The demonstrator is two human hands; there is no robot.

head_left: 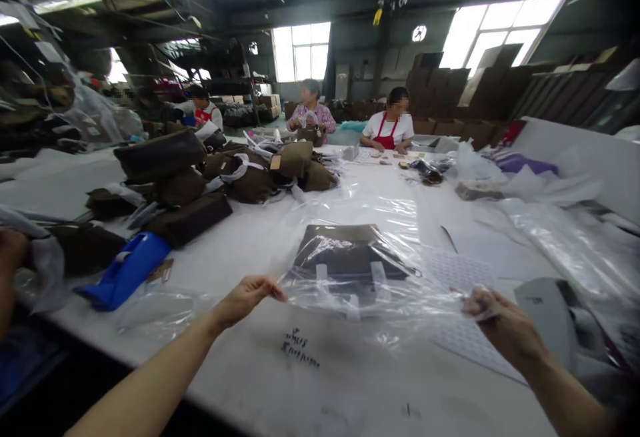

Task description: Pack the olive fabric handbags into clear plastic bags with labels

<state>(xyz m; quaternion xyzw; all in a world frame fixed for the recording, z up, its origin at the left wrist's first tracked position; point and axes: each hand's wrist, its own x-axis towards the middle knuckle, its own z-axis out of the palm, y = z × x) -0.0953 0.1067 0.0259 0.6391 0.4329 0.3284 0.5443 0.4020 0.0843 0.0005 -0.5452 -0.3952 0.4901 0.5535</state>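
Clear plastic film, glossy and crinkled, stretches between the two hands I follow from afar through the head camera. On the left, thumb and fingertips of the left hand (254, 293) pinch one end of its near edge; on the right, the fingers of the right hand (487, 307) curl in and clamp the other, the film bunched and wrinkled over them. I make out this film as a plastic bag (310, 298), lying on the white tabletop (240, 383) with a dark grey-brown handbag (340, 250) inside, flat-sided and wider toward me. Pale wrapped strips (321, 277) show through on its near side.

Smooth and faintly smudged, the tabletop bears black handwriting (300, 350) just in front of the plastic bag. To the left I see a crumpled blue fabric piece (127, 270), and behind it a heap of soft, slumping brown bags (245, 173), some with white-wrapped handles. Near the right hand sit a printed paper sheet (457, 267) and a rounded grey device (545, 310); beyond them lies slick, rippled plastic sheeting (560, 243). Across the table I see a person in a red apron (387, 133) and another in a patterned top (327, 120).
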